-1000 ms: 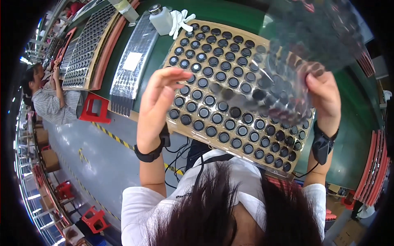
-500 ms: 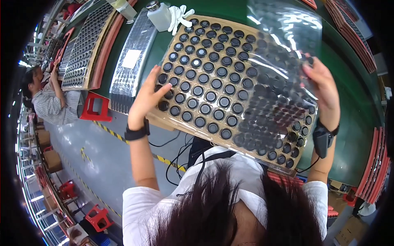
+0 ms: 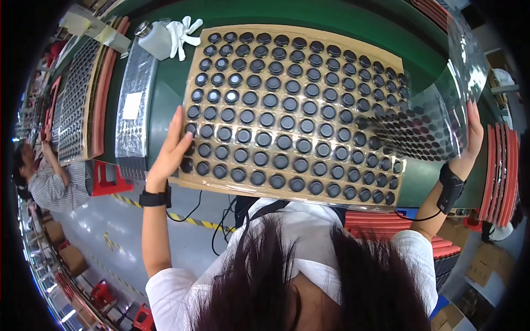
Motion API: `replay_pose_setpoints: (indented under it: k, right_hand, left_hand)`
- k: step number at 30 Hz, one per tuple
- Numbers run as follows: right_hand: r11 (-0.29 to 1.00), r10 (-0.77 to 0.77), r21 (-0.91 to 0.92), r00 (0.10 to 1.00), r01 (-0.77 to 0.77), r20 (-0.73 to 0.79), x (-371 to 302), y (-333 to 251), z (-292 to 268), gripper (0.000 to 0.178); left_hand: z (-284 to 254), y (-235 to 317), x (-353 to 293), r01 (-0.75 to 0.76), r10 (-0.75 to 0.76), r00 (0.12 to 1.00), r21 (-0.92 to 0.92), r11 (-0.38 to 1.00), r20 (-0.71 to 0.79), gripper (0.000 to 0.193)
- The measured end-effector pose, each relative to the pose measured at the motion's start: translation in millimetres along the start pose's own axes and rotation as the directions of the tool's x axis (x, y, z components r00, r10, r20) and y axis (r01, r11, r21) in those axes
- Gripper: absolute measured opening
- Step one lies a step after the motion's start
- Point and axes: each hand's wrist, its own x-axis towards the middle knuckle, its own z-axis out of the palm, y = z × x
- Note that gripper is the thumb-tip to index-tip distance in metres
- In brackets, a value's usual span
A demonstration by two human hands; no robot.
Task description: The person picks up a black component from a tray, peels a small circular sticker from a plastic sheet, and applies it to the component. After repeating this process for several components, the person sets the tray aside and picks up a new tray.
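Observation:
In front of me lies a shallow clear plastic tray on brown cardboard, filled with rows of round black caps [image 3: 287,122]. A few caps near its left side have pale, shiny tops. My left hand [image 3: 167,150] is at the tray's left edge, fingers and thumb spread, the thumb by the outermost caps. Beyond the tray's right end, my right hand [image 3: 471,135] grips the edge of a clear plastic sheet [image 3: 461,83]. The sheet is bent upward, and rows of dark round spots [image 3: 422,135] show on or through it. My right fingertips are partly hidden behind the sheet.
A white bottle [image 3: 154,41] and white gloves [image 3: 182,36] stand behind the tray's left corner on the green table [image 3: 331,16]. A plastic-wrapped stack [image 3: 132,105] lies left. Red-edged stacks [image 3: 497,171] are at right. A person in stripes [image 3: 61,185] works at far left.
My right hand has moved right with the clear sheet, uncovering the caps on the tray's right part. My left hand stays at the left edge while the whole view has shifted.

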Motion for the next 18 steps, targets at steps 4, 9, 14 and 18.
replay_pose_setpoints:
  k: [4, 9, 14, 18]
  right_hand:
    - [0.970, -0.074, -0.237, 0.995, 0.057, -0.062, 13.0, 21.8, 75.9, 0.045]
    - [0.987, 0.021, -0.160, 0.992, -0.001, 0.124, 29.7, 45.3, 142.1, 0.054]
    - [0.986, 0.162, -0.037, 0.886, -0.161, 0.434, 33.0, 95.8, 216.8, 0.036]
    - [0.870, 0.494, -0.319, 0.668, -0.377, 0.556, 32.0, 107.6, 270.0, 0.011]
  left_hand:
    - [8.7, -5.4, -7.1, -0.058, 0.053, 0.998, 0.132, 0.989, 0.040, 0.067]
    - [23.1, 6.7, -15.4, -0.083, 0.075, 0.996, 0.206, 0.975, 0.045, 0.078]
    - [15.3, 49.2, -18.5, -0.114, 0.113, 0.991, -0.009, 0.993, -0.074, 0.077]
    - [-3.5, 109.5, -27.1, -0.369, 0.316, 0.928, -0.594, 0.715, -0.196, 0.064]
